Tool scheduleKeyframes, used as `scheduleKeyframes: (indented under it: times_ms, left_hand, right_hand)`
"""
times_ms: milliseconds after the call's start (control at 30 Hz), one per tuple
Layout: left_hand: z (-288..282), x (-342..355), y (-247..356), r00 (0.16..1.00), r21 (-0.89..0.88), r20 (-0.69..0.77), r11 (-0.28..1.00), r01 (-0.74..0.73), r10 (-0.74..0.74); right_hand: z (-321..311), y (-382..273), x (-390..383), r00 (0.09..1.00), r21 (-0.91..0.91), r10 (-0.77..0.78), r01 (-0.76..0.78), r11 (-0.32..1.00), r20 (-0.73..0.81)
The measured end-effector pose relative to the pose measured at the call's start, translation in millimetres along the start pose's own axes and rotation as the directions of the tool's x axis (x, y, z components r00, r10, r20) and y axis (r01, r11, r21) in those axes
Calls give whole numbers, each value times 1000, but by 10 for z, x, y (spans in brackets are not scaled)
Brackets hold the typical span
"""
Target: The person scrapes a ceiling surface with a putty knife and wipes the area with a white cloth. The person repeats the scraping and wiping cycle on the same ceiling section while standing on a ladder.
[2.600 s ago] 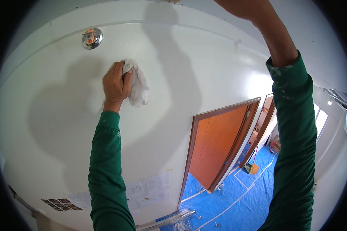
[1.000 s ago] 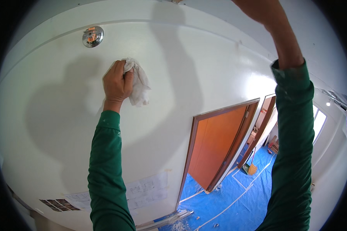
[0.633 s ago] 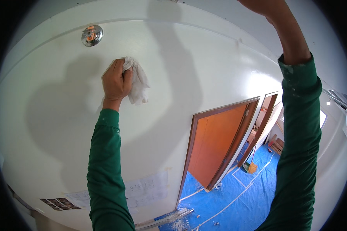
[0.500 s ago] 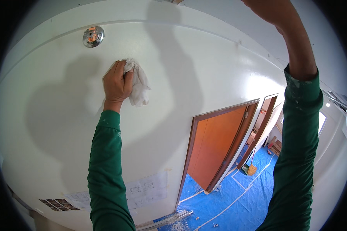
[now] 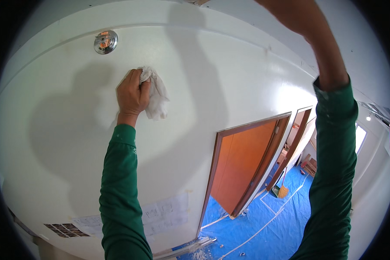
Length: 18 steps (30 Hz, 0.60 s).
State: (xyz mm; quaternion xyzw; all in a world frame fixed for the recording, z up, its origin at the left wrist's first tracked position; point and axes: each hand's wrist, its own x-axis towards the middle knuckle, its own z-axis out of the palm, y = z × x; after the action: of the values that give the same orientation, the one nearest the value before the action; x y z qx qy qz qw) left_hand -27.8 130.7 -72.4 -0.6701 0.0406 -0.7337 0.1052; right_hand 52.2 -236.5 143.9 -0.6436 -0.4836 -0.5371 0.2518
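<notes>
My left hand is closed around a crumpled white cloth and rests against the white wall. The cloth hangs down from between thumb and fingers, on the hand's right side. Above and left of it, a round chrome fixture with a copper-coloured centre is set in the wall. My right hand reaches up high at the top edge, near the ceiling. Its fingers lie beyond the picture, so what it holds or touches is hidden. Green sleeves with pale specks cover both forearms.
Paper drawings are taped low on the wall beside a sheet of dark pictures. To the right stand an orange-brown door and a second doorway. Blue sheeting covers the floor; a broom and metal strips are there.
My right hand and forearm have shifted left along the top of the view. The left hand stays at nearly the same spot with the cloth.
</notes>
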Motion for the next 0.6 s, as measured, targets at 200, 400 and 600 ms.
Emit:
scheduleKeyframes:
  times_ms: [200, 400, 600]
  left_hand:
    - [-20, 8, -8, 999, 14, 30, 1000, 20, -20]
    - [-5, 4, 8, 1000, 9, -1, 1000, 5, -5]
    - [-30, -31, 33, 998, 24, 44, 999, 37, -39]
  right_hand:
    - [72, 22, 59, 997, 13, -26, 27, 1000, -67]
    - [17, 118, 92, 995, 108, -48, 57, 993, -83]
    - [208, 126, 69, 993, 263, 88, -105, 959, 75]
